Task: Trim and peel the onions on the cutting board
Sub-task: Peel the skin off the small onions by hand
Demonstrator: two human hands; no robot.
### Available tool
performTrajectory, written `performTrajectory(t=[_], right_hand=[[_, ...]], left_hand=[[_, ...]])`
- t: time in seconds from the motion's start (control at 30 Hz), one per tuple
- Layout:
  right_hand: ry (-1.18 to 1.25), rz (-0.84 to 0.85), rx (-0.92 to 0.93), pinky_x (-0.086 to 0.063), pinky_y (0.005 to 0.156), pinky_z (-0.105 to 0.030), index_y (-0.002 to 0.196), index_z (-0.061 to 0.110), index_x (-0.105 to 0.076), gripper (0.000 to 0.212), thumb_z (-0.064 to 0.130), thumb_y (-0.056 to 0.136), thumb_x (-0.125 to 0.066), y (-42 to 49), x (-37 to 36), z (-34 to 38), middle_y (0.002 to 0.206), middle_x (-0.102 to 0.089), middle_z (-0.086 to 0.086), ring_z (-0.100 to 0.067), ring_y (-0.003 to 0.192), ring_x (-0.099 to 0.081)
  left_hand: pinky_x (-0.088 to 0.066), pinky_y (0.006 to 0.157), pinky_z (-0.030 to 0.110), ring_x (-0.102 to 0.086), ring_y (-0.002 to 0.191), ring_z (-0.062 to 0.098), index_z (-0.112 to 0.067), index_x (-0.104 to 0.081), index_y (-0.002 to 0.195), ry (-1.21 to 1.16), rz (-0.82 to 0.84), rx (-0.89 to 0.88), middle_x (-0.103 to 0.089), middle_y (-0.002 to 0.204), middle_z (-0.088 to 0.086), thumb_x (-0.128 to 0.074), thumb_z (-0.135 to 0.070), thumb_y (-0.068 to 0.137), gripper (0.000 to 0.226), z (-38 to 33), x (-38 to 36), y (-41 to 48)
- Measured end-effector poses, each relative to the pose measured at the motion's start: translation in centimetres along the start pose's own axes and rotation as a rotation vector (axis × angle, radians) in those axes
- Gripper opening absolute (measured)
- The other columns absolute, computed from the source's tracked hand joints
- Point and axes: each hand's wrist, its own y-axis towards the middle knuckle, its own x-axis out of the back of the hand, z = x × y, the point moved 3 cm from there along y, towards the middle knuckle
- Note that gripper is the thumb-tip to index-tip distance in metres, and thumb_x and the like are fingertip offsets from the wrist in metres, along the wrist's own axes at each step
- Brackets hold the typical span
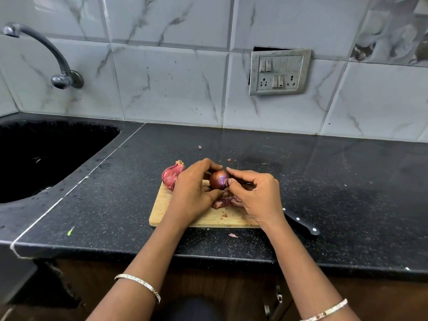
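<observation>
Both hands (196, 188) grip onion (218, 180) over cutting board (162, 209); knife (301, 222) right.

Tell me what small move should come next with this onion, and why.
Probably pinch and pull away the next bit of skin. The left hand grips the onion above the board, the right hand pinches at its side, and peels already lie below.
</observation>
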Motion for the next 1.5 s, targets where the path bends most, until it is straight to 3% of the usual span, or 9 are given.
performTrajectory(t=[0.13, 0.4, 0.67, 0.87, 1.0, 1.13, 1.3, 1.5], right_hand=[[-0.022, -0.025, 0.014, -0.058, 0.089, -0.025, 0.104, 0.022, -0.081, 0.027, 0.006, 0.083, -0.074, 0.0, 0.0, 0.1, 0.099, -0.078, 0.011, 0.005, 0.094, -0.071], [0.005, -0.034, -0.004, -0.053, 0.066, -0.016, 0.086, 0.022, -0.081, 0.005, 0.023, 0.082, -0.084, 0.0, -0.1, 0.2, 0.074, -0.075, 0.013, -0.003, 0.07, -0.071], [-0.086, -0.048, 0.059, -0.05, 0.061, -0.019, 0.077, 0.022, -0.081, 0.007, 0.016, 0.082, -0.081, -0.1, -0.1, 0.5, 0.067, -0.072, 0.015, -0.006, 0.064, -0.067], [-0.09, -0.054, 0.049, -0.052, 0.061, -0.018, 0.078, 0.024, -0.08, 0.007, 0.019, 0.083, -0.079, -0.1, -0.2, 0.6, 0.067, -0.072, 0.016, -0.006, 0.063, -0.068], [-0.067, -0.021, 0.014, -0.055, 0.056, -0.025, 0.081, 0.025, -0.082, 0.005, 0.021, 0.084, -0.08, -0.1, -0.3, 0.4, 0.067, -0.073, 0.016, -0.008, 0.058, -0.069], [-0.082, -0.038, 0.019, -0.048, 0.052, -0.019, 0.079, 0.024, -0.082, 0.008, 0.018, 0.083, -0.081, 0.0, -0.1, 0.1, 0.063, -0.072, 0.013, -0.004, 0.051, -0.063], [-0.151, -0.061, 0.055, -0.054, 0.055, -0.033, 0.077, 0.023, -0.078, 0.003, 0.022, 0.079, -0.08, -0.2, -0.5, 0.2, 0.063, -0.068, 0.013, -0.007, 0.052, -0.06], [-0.116, -0.058, 0.048, -0.04, 0.056, -0.01, 0.078, 0.024, -0.08, 0.009, 0.018, 0.084, -0.078, -0.1, -0.1, 0.5, 0.066, -0.07, 0.019, -0.001, 0.057, -0.062]], left_hand=[[-0.062, 0.079, 0.041, -0.067, 0.097, 0.007, -0.02, -0.066, 0.108, 0.003, 0.004, 0.004, -0.065, 0.102, -0.019, -0.096, -0.023, 0.066, 0.052, -0.1, 0.0, 0.0], [-0.057, 0.08, 0.04, -0.064, 0.094, 0.009, -0.018, -0.061, 0.105, 0.054, -0.07, 0.01, -0.066, 0.101, -0.008, -0.093, -0.018, 0.069, 0.048, -0.5, 0.3, -0.2], [-0.059, 0.07, 0.043, -0.062, 0.091, 0.012, -0.02, -0.055, 0.099, 0.108, -0.077, -0.004, -0.061, 0.098, -0.009, -0.091, -0.02, 0.07, 0.047, -0.5, 0.1, -0.3], [-0.056, 0.073, 0.041, -0.059, 0.089, 0.012, -0.018, -0.054, 0.098, 0.132, -0.075, -0.003, -0.061, 0.097, -0.006, -0.091, -0.017, 0.069, 0.047, -0.7, 0.1, -0.2], [-0.052, 0.073, 0.037, -0.055, 0.089, 0.012, -0.018, -0.052, 0.098, 0.149, -0.063, -0.02, -0.059, 0.097, -0.005, -0.089, -0.018, 0.071, 0.045, -0.8, 0.1, -0.3], [-0.048, 0.073, 0.032, -0.051, 0.087, 0.009, -0.019, -0.05, 0.097, 0.178, -0.05, -0.044, -0.057, 0.097, -0.006, -0.089, -0.018, 0.071, 0.047, -0.9, 0.1, -0.3], [-0.05, 0.073, 0.036, -0.055, 0.088, 0.013, -0.019, -0.05, 0.096, 0.162, -0.06, -0.043, -0.059, 0.097, -0.004, -0.087, -0.016, 0.069, 0.046, -1.1, 0.1, -0.3], [-0.052, 0.072, 0.038, -0.056, 0.088, 0.015, -0.019, -0.051, 0.096, 0.163, -0.072, -0.037, -0.058, 0.097, -0.005, -0.09, -0.018, 0.07, 0.048, -1.0, 0.1, -0.3]])
